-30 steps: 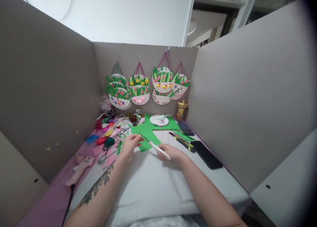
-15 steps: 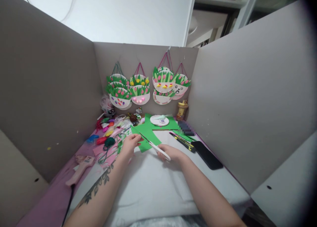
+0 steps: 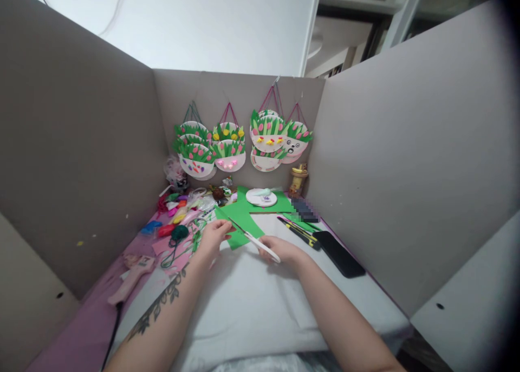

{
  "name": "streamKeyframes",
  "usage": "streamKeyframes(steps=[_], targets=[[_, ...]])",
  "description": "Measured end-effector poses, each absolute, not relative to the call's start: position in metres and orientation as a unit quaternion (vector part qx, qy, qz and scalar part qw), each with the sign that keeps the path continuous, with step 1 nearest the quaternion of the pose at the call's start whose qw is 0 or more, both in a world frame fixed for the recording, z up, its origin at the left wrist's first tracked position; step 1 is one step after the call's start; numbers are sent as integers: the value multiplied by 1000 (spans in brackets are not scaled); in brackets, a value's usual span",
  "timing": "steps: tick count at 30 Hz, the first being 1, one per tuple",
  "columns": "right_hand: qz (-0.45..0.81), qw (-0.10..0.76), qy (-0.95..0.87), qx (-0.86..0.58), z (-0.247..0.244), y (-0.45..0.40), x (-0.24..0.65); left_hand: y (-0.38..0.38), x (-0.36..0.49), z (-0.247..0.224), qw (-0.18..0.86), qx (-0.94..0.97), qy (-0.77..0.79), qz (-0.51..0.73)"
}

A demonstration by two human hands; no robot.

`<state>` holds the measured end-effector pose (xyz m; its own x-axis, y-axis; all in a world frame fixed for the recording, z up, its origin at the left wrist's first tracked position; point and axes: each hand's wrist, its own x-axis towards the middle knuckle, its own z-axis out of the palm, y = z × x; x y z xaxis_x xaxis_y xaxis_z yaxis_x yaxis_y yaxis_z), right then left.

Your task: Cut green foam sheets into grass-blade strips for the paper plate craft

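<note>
My right hand (image 3: 274,248) is closed around the white handles of a pair of scissors (image 3: 260,245). Their dark blades slant up and to the left, reaching past the fingertips of my left hand (image 3: 217,235). Those left fingers are pinched on green paper (image 3: 220,215), whose narrow end shows above them beside the blades. Whether the blades touch this paper cannot be made out. Behind both hands a larger green sheet (image 3: 241,220) lies on the white-covered table (image 3: 244,307).
A white paper plate (image 3: 261,197) sits at the back. To the right are cutters (image 3: 300,234) and a black phone (image 3: 339,254). Yarn (image 3: 179,232), craft scraps and a pink glue gun (image 3: 132,280) occupy the left. Decorated plate baskets (image 3: 229,158) hang on the grey partition.
</note>
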<state>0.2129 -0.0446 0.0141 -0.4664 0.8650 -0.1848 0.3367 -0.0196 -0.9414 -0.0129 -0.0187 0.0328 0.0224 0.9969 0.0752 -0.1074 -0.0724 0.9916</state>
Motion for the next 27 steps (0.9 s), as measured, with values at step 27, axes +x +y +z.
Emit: streamKeyframes(steps=[27], targets=[[557,255,-663,-430,19,-48,205,-21,-8,33,526,475,442,550]])
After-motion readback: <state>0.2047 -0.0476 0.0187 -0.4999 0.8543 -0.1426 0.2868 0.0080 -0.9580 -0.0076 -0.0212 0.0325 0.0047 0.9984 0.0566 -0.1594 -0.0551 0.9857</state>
